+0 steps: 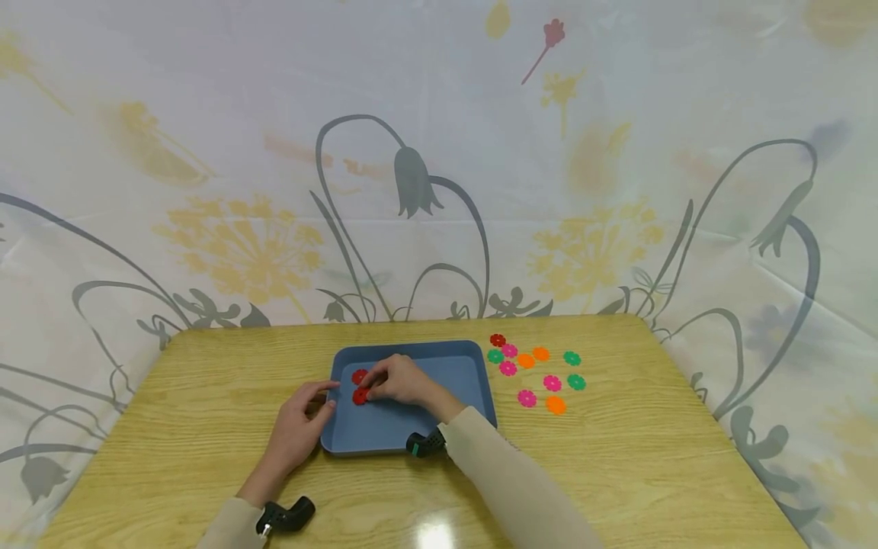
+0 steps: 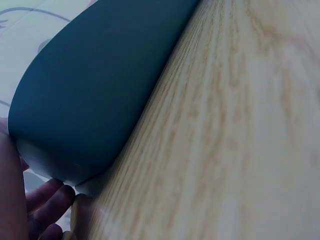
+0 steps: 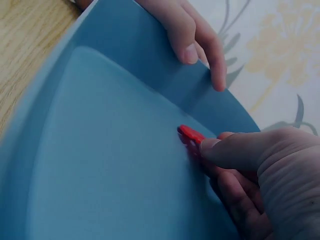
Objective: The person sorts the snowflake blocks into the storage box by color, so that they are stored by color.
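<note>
A blue tray (image 1: 411, 438) lies on the table. My left hand (image 1: 296, 428) grips its left wall; the thumb and a finger (image 3: 217, 65) hang over the rim on the inside, while other fingers (image 2: 52, 202) touch the outside in the left wrist view. Inside the tray, my right hand (image 1: 403, 380) pinches a red flower-shaped disc (image 3: 190, 134) between thumb and fingers, close over the tray floor. Just behind it, a second red flower-shaped disc (image 1: 360, 376) lies on the floor of the tray, near the left wall.
Right of the tray, several flower-shaped discs lie scattered on the wooden table (image 1: 658, 457): a dark red one (image 1: 497, 340), pink ones (image 1: 527, 398), orange ones (image 1: 555, 405) and green ones (image 1: 576, 382). A patterned cloth (image 1: 439, 252) hangs behind the table's far edge.
</note>
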`<state>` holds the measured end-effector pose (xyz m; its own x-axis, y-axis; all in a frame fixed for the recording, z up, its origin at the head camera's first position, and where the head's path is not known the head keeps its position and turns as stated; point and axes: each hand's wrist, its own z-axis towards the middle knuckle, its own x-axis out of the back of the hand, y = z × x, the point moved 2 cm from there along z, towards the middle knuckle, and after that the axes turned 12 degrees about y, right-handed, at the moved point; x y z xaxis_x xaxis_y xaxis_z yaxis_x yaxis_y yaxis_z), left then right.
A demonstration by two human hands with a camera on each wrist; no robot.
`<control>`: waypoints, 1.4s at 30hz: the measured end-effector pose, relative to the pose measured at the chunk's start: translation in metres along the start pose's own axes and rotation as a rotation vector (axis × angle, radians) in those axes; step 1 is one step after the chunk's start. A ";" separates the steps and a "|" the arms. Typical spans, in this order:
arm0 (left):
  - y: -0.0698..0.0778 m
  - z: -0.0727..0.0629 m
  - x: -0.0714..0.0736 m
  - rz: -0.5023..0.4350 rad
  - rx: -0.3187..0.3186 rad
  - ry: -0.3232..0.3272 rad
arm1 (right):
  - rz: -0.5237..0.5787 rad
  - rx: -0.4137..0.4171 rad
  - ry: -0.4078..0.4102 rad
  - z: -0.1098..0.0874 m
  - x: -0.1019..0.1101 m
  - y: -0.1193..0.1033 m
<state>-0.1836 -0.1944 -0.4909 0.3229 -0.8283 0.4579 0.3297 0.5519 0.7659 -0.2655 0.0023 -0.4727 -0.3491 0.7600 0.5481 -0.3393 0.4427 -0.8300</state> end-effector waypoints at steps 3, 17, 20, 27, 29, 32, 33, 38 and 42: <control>0.000 0.000 0.001 0.003 -0.003 0.003 | -0.006 0.004 0.003 0.000 -0.001 0.000; 0.003 0.000 0.001 0.005 0.013 -0.001 | 0.006 -0.012 -0.003 0.000 0.003 -0.006; 0.003 0.000 0.001 0.007 0.018 0.000 | 0.019 0.000 -0.019 -0.001 0.006 -0.009; 0.003 0.000 0.001 0.009 0.019 0.002 | 0.018 0.054 -0.024 0.000 0.016 -0.014; 0.003 0.001 0.001 0.007 0.017 0.001 | 0.015 0.055 -0.017 -0.001 0.022 -0.015; 0.002 0.001 0.000 0.004 0.019 0.004 | 0.018 0.044 -0.003 -0.002 0.033 -0.015; 0.002 0.001 0.000 0.003 0.019 0.004 | 0.021 0.039 0.003 -0.003 0.037 -0.015; 0.000 0.000 0.000 -0.002 0.009 0.006 | 0.032 0.024 0.034 -0.007 0.058 -0.009; 0.000 0.000 0.000 -0.004 -0.003 0.007 | 0.016 0.030 0.100 -0.011 0.077 -0.002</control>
<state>-0.1835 -0.1942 -0.4911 0.3276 -0.8300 0.4514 0.3338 0.5486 0.7665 -0.2820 0.0655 -0.4297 -0.2665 0.8113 0.5204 -0.3611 0.4165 -0.8343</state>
